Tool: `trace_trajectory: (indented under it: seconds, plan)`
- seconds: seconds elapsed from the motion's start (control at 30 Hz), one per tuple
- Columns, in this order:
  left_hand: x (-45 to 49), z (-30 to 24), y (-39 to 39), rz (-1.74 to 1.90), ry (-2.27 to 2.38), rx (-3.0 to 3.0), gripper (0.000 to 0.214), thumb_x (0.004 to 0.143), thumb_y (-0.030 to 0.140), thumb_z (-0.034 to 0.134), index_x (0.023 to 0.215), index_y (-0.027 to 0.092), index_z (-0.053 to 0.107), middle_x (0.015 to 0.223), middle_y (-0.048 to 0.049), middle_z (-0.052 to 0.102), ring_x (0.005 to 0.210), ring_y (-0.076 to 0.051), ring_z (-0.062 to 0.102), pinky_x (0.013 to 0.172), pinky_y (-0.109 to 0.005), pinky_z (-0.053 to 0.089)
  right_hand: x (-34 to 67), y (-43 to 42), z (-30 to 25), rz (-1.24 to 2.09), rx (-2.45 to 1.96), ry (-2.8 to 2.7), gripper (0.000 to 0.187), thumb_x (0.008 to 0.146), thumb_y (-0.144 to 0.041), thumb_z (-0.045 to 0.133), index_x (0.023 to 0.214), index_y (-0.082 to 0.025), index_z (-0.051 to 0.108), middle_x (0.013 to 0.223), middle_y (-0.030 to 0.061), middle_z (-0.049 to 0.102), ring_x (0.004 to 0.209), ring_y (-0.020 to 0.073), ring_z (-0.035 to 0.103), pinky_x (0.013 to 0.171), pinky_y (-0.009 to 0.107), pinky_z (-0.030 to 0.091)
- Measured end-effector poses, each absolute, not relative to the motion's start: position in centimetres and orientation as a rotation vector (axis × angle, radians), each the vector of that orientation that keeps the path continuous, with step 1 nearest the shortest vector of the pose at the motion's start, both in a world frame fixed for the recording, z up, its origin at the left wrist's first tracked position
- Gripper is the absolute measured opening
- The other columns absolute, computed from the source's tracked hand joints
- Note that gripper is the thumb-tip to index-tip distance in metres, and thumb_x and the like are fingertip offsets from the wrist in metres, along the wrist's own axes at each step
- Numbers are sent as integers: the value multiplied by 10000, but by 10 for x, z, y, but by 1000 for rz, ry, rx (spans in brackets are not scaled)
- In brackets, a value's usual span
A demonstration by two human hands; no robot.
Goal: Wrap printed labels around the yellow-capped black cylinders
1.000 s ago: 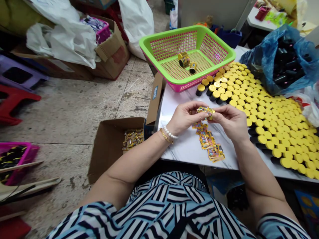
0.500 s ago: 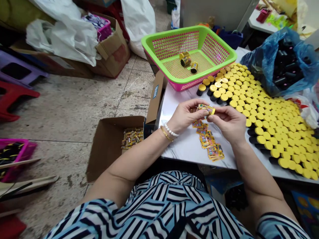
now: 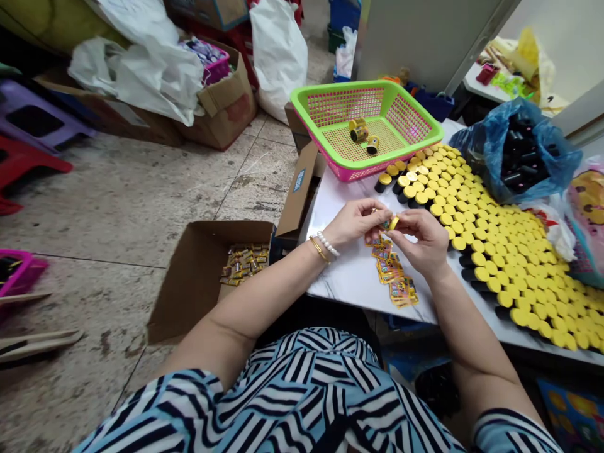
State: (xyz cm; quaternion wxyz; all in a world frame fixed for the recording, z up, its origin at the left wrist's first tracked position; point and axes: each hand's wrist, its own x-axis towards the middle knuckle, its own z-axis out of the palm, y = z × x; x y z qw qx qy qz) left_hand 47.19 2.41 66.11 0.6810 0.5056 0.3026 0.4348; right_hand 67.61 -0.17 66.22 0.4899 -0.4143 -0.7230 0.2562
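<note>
My left hand [image 3: 357, 221], with a pearl bracelet and a gold bangle at its wrist, has its fingers closed around a small bottle with a yellow cap and a colourful printed wrap. At the capped end, my right hand [image 3: 421, 242] pinches the same small yellow-capped bottle [image 3: 392, 223]. Fingers hide most of its body. Just below both hands, overlapping printed labels [image 3: 399, 290] lie in a row on the white table [image 3: 337, 275]. To the right stand many black bottles with yellow caps [image 3: 488, 248], packed closely together.
A green and pink basket [image 3: 340, 165] at the table's far side holds a few wrapped bottles [image 3: 359, 133]. Behind the yellow caps sits a blue plastic bag [image 3: 465, 141] of black bottles. An open cardboard box [image 3: 182, 280] with small wrapped pieces [image 3: 245, 261] stands left of the table.
The camera view has shifted slightly. The small bottle has turned in my hands, and my fingers now cover more of its printed wrap.
</note>
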Motion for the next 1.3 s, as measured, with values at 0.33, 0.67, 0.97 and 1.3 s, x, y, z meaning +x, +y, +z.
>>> trace_trajectory:
  seconds: [0.33,0.67,0.97,1.3]
  plan:
    - [477,665,17,910,899,1152,558,895,736,622,809,186,582,456,51,529,287,-62,384,318,-180,237,662,-7,661,547,-1005,-1861,274,864,-333,800,1102,-250,692,1040,55,698,839,172,718,759,335,658]
    - [477,666,17,813,1000,1179,692,881,834,521,646,184,559,408,21,501,272,-68,371,309,-213,216,667,5,657,864,-937,-1776,483,837,-310,837,1298,-312,692,1111,38,684,834,150,713,760,328,645]
    - [478,662,20,781,709,1043,746,829,869,553,854,138,697,477,13,569,268,-46,351,303,-204,146,665,3,662,694,-855,-1674,126,787,-214,878,871,-279,809,795,-2,700,727,143,651,703,322,573]
    - [480,666,15,721,743,1003,684,901,825,497,968,161,644,487,13,574,271,-66,367,318,-191,186,663,-2,662,589,-998,-1700,63,862,-326,800,905,-282,817,912,42,699,812,188,698,710,363,615]
